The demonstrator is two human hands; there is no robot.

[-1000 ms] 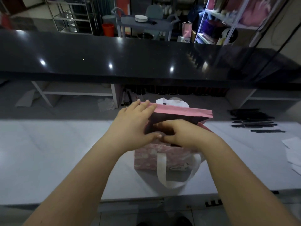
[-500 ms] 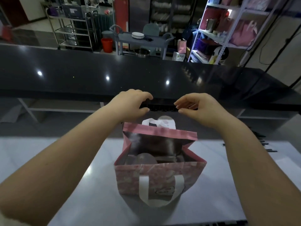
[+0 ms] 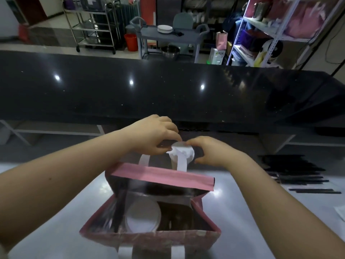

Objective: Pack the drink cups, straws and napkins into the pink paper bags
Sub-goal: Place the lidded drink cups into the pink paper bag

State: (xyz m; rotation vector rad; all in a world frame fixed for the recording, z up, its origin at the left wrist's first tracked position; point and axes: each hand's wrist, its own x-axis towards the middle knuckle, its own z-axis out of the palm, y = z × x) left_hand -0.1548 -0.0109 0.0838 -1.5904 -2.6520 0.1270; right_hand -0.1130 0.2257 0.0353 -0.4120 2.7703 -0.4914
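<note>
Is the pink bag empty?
No, a cup with a white lid sits inside the bag.

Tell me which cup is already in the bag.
The cup with the flat white lid, low in the left side of the bag. The other cup stands outside, behind the far rim, between the left hand and right hand.
</note>
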